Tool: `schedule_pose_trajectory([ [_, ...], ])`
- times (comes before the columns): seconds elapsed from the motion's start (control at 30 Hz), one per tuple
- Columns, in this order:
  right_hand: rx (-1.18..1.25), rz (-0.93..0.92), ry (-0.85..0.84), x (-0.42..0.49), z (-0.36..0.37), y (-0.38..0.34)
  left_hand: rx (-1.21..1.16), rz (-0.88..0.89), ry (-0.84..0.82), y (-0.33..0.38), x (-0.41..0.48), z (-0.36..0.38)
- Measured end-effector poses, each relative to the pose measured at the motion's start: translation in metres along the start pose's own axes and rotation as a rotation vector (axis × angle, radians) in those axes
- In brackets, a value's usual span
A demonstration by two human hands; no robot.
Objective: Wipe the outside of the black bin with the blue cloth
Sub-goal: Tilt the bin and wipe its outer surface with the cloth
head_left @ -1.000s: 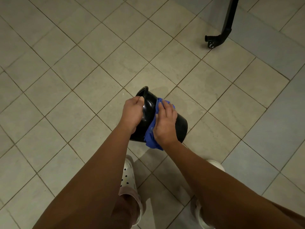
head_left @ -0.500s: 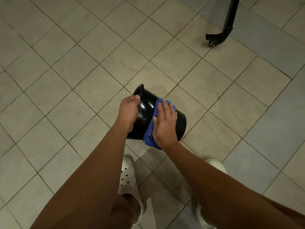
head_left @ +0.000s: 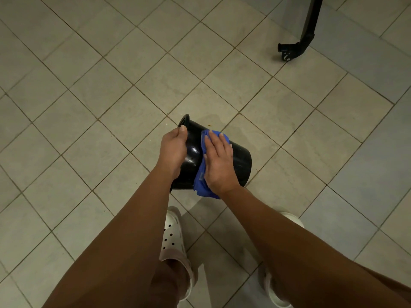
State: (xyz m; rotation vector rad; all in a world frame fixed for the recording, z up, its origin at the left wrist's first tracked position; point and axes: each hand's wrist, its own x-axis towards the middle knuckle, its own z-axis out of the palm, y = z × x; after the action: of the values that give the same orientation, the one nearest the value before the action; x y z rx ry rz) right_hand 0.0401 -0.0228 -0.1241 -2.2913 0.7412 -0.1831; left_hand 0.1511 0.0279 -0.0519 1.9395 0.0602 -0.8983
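The left hand (head_left: 173, 150) is gripping the rim of the black bin (head_left: 241, 162), fingers curled round it, and the bin is lying tipped sideways low over the floor (head_left: 89, 121). The right hand (head_left: 219, 162) is pressing the blue cloth (head_left: 201, 184) flat-fingered against the bin's side. A hard push risks twisting the glossy bin loose.

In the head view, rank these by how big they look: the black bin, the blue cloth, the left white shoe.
1. black bin: largest.
2. left white shoe: next, though it sits nearer the camera, which flatters it.
3. blue cloth: smallest showing; the right hand covers most of it, so its rank is unsure.
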Motion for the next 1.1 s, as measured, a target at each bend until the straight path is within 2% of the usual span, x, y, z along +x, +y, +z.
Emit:
schedule_pose_trajectory([
  [0.1, -0.057, -0.061, 0.012, -0.009, 0.005, -0.003, 0.031, 0.011, -0.003, -0.001, 0.000, 0.000],
  [0.23, -0.109, -0.191, -0.069, 0.004, 0.007, -0.010, 0.021, -0.003, -0.019, -0.001, 0.001, -0.001],
  [0.47, -0.043, 0.004, -0.059, 0.017, -0.007, 0.003, 0.011, -0.016, 0.013, -0.004, 0.000, -0.003],
  [0.57, -0.011, 0.005, -0.062, 0.011, -0.006, 0.017, -0.007, -0.067, -0.007, 0.000, 0.000, -0.007],
  [0.67, -0.038, -0.034, 0.050, 0.001, -0.008, 0.021, -0.024, -0.149, 0.001, 0.007, 0.004, -0.008],
  [0.8, -0.058, 0.018, 0.200, -0.018, -0.002, 0.020, -0.030, -0.206, -0.021, 0.010, 0.003, -0.002],
  [0.97, -0.175, 0.016, 0.065, -0.034, 0.006, 0.021, -0.027, -0.193, -0.033, 0.007, 0.005, -0.002],
  [1.1, -0.302, -0.161, -0.045, -0.039, 0.012, 0.012, -0.040, -0.191, -0.005, 0.004, 0.005, -0.004],
])
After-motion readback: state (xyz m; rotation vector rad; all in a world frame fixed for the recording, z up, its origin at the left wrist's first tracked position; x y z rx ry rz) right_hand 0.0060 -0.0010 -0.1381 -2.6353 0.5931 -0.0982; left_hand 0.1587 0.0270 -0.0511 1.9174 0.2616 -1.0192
